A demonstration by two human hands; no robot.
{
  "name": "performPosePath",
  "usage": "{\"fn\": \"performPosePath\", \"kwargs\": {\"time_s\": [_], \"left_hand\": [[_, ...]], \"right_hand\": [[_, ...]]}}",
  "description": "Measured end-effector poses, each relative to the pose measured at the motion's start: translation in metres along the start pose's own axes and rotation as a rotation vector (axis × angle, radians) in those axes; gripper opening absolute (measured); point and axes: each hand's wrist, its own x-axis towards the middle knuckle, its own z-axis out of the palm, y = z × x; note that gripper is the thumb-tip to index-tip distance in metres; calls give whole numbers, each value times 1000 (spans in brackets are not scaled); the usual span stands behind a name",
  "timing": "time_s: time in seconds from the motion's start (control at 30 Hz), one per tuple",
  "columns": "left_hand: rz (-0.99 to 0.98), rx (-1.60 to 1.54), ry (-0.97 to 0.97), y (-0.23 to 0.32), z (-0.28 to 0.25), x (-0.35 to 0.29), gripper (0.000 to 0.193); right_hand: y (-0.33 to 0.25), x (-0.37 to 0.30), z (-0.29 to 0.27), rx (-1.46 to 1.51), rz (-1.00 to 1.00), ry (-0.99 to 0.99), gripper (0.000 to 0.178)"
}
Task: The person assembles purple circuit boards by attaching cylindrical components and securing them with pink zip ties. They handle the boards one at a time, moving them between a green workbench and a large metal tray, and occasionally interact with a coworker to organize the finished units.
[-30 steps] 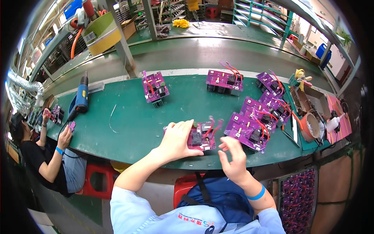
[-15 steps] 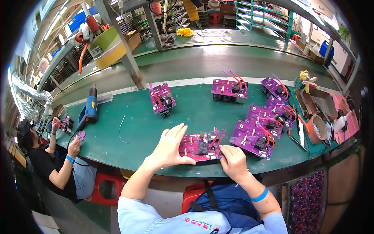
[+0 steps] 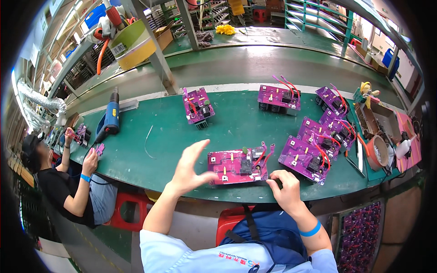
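Note:
A purple circuit board [image 3: 234, 169] with a black relay, brass posts and red wires lies flat on the green workbench in front of me. My left hand [image 3: 187, 169] is open at its left side, thumb and fingers spread wide. The thumb reaches the board's left edge; whether it touches is unclear. At the board's lower right corner is my right hand [image 3: 287, 186], closed with curled fingers, just off the edge. Anything inside those fingers is hidden.
Similar boards cluster at right [image 3: 304, 157]; a single board [image 3: 198, 105] and another board [image 3: 279, 98] lie farther back. A blue heat gun [image 3: 111, 119] rests at left, near a seated co-worker [image 3: 68, 191]. An orange cup [image 3: 377, 152] and metal tray [image 3: 382, 119] stand far right.
My left hand has drawn back from the board, opening wider. The right hand has come off the board's right edge. The whole view has shifted slightly.

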Motion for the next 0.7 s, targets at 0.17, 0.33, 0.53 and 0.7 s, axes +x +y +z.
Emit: {"fn": "performPosePath", "kwargs": {"time_s": [0.17,0.33,0.53,0.7], "left_hand": [[576,-230,45,65,12,3,18],[932,243,-292,122,64,10,41],[389,560,-226,90,32,49,96],[211,503,-216,55,38,21,91]], "right_hand": [[-12,6,5,145,81,49,28],[1,5,16,45,-95,52,33],[2,4,18,46,-79,110,26],[0,6,19,46,-116,113,26]]}}
